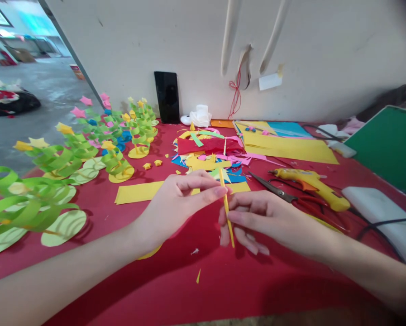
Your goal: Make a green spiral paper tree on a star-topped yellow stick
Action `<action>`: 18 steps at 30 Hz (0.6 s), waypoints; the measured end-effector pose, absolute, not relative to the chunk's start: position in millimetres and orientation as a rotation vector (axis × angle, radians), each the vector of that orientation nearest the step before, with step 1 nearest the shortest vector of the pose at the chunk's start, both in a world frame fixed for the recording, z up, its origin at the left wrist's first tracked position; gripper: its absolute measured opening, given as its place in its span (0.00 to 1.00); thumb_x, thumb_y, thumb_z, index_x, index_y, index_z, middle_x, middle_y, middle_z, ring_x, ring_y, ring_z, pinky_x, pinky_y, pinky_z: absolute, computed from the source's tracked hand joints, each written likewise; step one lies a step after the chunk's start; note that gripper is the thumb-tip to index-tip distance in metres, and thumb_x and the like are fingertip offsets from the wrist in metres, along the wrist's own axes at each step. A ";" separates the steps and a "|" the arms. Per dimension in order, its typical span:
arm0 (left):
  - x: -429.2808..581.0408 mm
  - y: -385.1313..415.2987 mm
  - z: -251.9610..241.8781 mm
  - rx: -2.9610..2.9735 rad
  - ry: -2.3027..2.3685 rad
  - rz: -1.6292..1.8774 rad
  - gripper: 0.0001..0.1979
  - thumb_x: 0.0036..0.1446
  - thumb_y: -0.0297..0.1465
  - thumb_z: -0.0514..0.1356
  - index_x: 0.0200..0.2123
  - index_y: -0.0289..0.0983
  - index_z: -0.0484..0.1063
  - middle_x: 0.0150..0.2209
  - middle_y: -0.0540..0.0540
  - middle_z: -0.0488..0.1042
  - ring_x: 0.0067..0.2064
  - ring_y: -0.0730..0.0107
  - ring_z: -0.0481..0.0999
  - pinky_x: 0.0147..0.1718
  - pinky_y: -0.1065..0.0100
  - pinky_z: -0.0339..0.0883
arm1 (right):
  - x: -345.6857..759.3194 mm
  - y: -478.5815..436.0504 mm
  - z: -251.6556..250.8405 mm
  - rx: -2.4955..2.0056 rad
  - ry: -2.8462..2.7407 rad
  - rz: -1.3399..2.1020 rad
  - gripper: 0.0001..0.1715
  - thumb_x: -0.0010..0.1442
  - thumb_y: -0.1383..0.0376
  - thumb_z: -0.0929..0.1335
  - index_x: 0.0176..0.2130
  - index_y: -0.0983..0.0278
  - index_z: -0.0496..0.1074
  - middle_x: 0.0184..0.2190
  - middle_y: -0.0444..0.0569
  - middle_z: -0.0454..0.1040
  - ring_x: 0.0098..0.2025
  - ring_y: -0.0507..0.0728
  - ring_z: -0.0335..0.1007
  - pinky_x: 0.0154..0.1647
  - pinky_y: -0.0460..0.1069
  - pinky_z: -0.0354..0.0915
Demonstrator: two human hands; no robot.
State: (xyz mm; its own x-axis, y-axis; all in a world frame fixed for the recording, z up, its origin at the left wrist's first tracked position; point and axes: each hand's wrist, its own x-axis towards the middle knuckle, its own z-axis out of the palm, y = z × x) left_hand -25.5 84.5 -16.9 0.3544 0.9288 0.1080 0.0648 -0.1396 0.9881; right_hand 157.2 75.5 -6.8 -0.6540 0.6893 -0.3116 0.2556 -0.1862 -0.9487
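Smooth red covering spreads over the bench [175, 294], backed by a plain pale wall [196, 40]. Above it, left hand [174, 206] pinches the upper part of a thin, stiff-looking yellow strip [226, 206] between thumb and finger; right hand [257, 217] grasps its lower half, fingers loosely curled. Behind lie crumpled, jagged paper scraps [209, 146]. Springy green paper spirals [55, 158], many star-topped, stand at left; metal-bladed scissors [274, 188] and a yellow plastic glue gun [301, 176] lie right.
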 end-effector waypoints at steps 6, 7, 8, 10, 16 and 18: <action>-25.6 83.1 -16.5 1.607 1.025 0.989 0.07 0.54 0.32 0.59 0.25 0.40 0.73 0.27 0.55 0.68 0.33 0.76 0.67 0.36 0.77 0.60 | 153.8 74.7 -8.5 -1.077 -1.764 1.889 0.13 0.61 0.61 0.60 0.32 0.68 0.67 0.17 0.42 0.67 0.14 0.45 0.58 0.16 0.40 0.58; -25.5 83.9 -16.5 1.592 1.033 0.996 0.07 0.53 0.32 0.59 0.25 0.40 0.73 0.28 0.55 0.69 0.33 0.76 0.67 0.35 0.77 0.60 | 153.6 75.0 -7.4 -1.081 -1.775 1.858 0.12 0.61 0.61 0.61 0.32 0.67 0.67 0.19 0.42 0.68 0.15 0.45 0.58 0.17 0.40 0.58; -25.5 85.0 -16.7 1.569 1.036 1.006 0.07 0.53 0.32 0.60 0.24 0.40 0.73 0.28 0.55 0.69 0.33 0.76 0.67 0.34 0.77 0.60 | 153.7 75.5 -5.7 -1.092 -1.790 1.806 0.12 0.61 0.62 0.61 0.32 0.67 0.67 0.20 0.43 0.69 0.17 0.44 0.58 0.18 0.40 0.58; -25.7 87.2 -17.2 1.515 1.019 1.032 0.06 0.52 0.33 0.60 0.25 0.41 0.73 0.28 0.56 0.71 0.32 0.77 0.68 0.32 0.77 0.61 | 155.7 77.1 -1.2 -1.127 -1.836 1.644 0.09 0.60 0.63 0.62 0.32 0.66 0.67 0.23 0.42 0.70 0.20 0.45 0.60 0.22 0.40 0.59; -28.2 84.3 -18.3 1.674 1.016 1.021 0.05 0.48 0.33 0.64 0.32 0.44 0.74 0.32 0.56 0.75 0.36 0.73 0.72 0.36 0.75 0.63 | 171.9 82.3 15.6 -1.219 -2.042 1.035 0.08 0.56 0.63 0.65 0.32 0.63 0.73 0.27 0.43 0.73 0.28 0.50 0.68 0.26 0.41 0.62; -28.9 80.2 -16.7 1.821 1.028 1.078 0.05 0.48 0.31 0.64 0.32 0.42 0.73 0.32 0.54 0.74 0.36 0.71 0.72 0.37 0.73 0.63 | 175.6 82.1 19.3 -1.209 -2.103 0.980 0.09 0.57 0.63 0.65 0.31 0.62 0.74 0.28 0.44 0.74 0.29 0.51 0.69 0.26 0.42 0.63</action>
